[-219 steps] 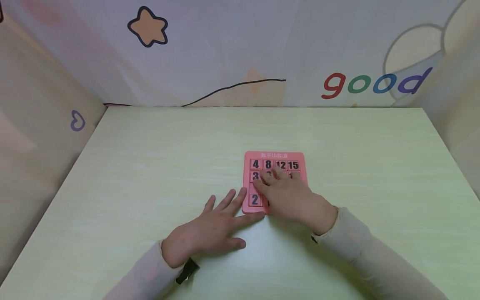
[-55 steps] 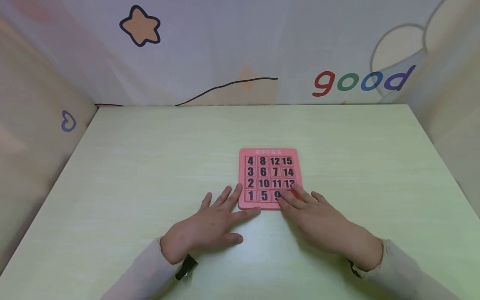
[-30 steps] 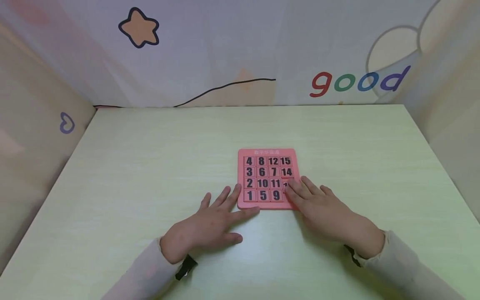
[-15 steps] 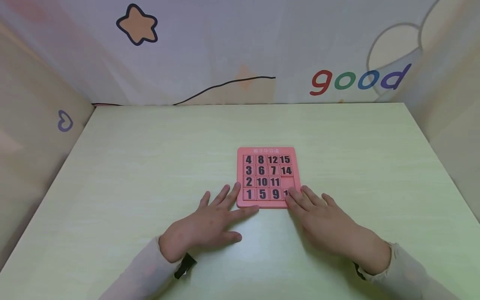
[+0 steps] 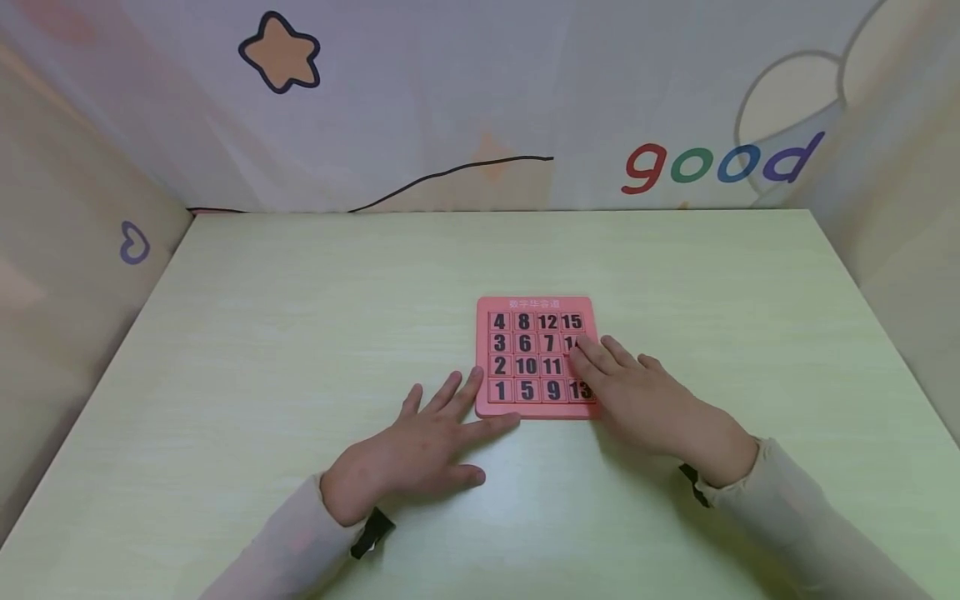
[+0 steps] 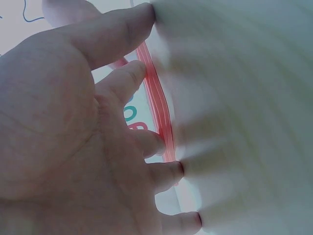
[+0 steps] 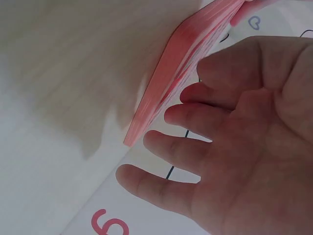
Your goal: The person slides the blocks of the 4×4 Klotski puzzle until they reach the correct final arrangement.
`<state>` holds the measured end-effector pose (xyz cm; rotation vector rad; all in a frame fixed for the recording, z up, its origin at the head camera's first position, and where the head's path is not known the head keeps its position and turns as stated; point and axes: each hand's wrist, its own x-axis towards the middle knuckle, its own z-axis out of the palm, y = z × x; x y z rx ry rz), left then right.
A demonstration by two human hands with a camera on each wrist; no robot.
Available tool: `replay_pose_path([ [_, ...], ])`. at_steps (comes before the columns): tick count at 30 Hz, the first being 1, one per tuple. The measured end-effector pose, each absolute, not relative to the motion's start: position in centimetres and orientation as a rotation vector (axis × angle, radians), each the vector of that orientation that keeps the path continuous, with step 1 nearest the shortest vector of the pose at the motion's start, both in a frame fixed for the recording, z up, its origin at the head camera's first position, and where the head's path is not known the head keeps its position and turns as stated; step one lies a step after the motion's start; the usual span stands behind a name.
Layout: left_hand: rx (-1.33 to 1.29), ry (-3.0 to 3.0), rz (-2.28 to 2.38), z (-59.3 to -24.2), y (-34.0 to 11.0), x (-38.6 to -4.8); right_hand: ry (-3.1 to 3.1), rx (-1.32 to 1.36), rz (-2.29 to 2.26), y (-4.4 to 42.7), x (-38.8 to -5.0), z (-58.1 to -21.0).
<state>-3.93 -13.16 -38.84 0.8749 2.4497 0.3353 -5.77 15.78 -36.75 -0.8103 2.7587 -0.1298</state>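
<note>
A pink sliding number puzzle (image 5: 536,411) lies flat on the table. My left hand (image 5: 412,454) rests with spread fingers at its lower left corner, one fingertip against the left side and another along the near edge. Over the right column, my right hand (image 5: 652,412) touches the 14 tile (image 5: 569,342) with its fingertips, partly covering it. The slot below is partly hidden by those fingers. In the bottom right corner sits the 13 tile (image 5: 579,390). Both wrist views show the puzzle's side edge (image 6: 164,110) beside extended fingers; the right wrist view shows its pink edge (image 7: 156,93) too.
The pale green table (image 5: 337,292) extends all around the puzzle. A printed cloth wall (image 5: 420,92) with a star and the word "good" stands behind, and cloth sides flank the table. Each wrist wears a dark strap (image 5: 372,533).
Several tiles have shifted since the oldest frame; 2 rose and 1 now fills the bottom left. Lately my right fingers slid 13 down into the corner, then moved up to 14. Left hand stayed.
</note>
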Motion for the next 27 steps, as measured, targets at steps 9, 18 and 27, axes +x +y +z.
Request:
replay_pose_path([
  [9, 0.867, 2.448, 0.322, -38.9, -13.0, -3.9, 2.758, -0.734, -0.102, 15.6, -6.6, -37.1],
  [18, 0.869, 2.458, 0.316, -38.8, -13.0, -3.9, 2.746, -0.752, -0.077, 15.7, -5.5, -37.0],
  [27, 0.870, 2.458, 0.319, -38.9, -13.0, -3.7, 2.708, -0.778, -0.030, 15.6, -4.3, -36.7],
])
